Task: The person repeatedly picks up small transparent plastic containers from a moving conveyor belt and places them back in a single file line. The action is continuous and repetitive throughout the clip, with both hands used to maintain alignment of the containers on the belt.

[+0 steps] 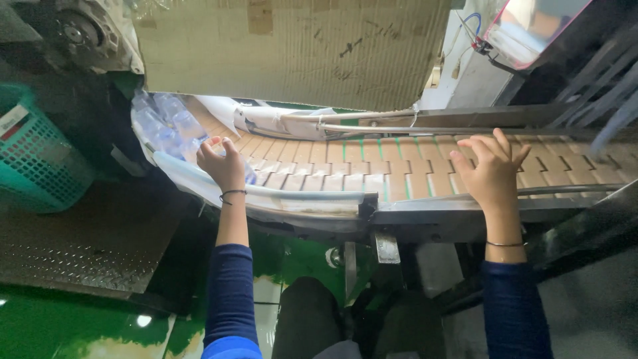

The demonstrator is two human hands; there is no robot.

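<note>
Dark knees (312,319) sit lowest, nearest the lens, under a slatted conveyor belt (372,166) curving leftward. Clear plastic bottles (163,123) crowd its left end beside a teal basket (33,153). Left hand (222,163) curls round one bottle there; right hand (492,169) hovers spread, empty, above the rail (458,209).

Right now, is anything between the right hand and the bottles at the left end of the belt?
Yes. The left hand sits at the bottles, on the right hand's side of them. Between the two hands lies only bare belt; the guide rails run along its edges, not across.
</note>
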